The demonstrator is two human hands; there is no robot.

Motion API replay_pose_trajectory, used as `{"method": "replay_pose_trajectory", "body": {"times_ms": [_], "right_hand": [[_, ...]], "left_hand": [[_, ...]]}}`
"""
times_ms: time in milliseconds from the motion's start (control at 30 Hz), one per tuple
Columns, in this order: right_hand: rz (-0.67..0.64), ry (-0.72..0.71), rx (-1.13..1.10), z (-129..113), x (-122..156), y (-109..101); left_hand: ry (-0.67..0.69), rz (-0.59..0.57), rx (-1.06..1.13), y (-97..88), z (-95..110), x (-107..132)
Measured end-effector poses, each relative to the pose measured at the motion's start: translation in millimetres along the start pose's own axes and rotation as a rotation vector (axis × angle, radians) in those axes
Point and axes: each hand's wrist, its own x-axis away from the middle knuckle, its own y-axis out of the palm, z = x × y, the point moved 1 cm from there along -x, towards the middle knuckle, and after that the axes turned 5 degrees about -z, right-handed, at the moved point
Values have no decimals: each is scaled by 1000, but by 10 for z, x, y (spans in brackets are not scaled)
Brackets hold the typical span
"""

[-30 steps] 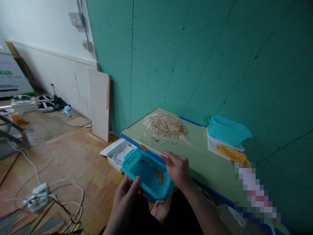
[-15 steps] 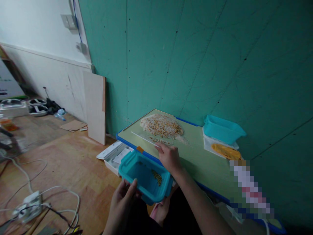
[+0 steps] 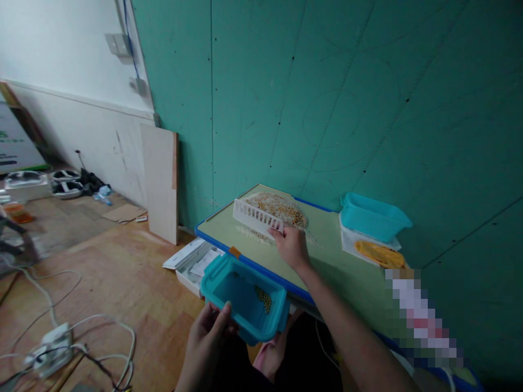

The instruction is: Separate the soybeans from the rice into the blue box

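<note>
White slotted strip (image 3: 254, 221) — 1 end between fingers (image 3: 278, 235) of the right hand (image 3: 293, 247).

Tub (image 3: 239, 294) in left hand (image 3: 210, 325), strip (image 3: 250, 219) in right hand (image 3: 293, 247)

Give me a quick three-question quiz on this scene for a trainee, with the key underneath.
1. Multiple choice: what does the right grip hold? (a) a spoon (b) a white slotted strip (c) a brush
2. True or false: a small cluster of round grains lies inside the turquoise tub in the left grip.
3. Count: how many turquoise tubs, held or not, are in view?

Key: 1. b. 2. True. 3. Two: the held one and a second tub by the green wall.
</note>
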Motion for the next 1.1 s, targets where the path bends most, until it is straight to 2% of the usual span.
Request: {"method": "replay_pose_trajectory", "body": {"times_ms": [200, 433, 767, 1100], "right_hand": [[4, 118, -192, 286, -386, 164], [26, 111, -335, 516, -393, 265], [-30, 101, -392, 528, -407, 306], [-15, 128, -390, 559, -433, 309]], "left_hand": [[26, -36, -17, -43, -45, -39], [14, -48, -27, -18, 21, -6], [38, -27, -57, -22, -12, -29], [35, -42, -77, -47, -40, -8]]}}
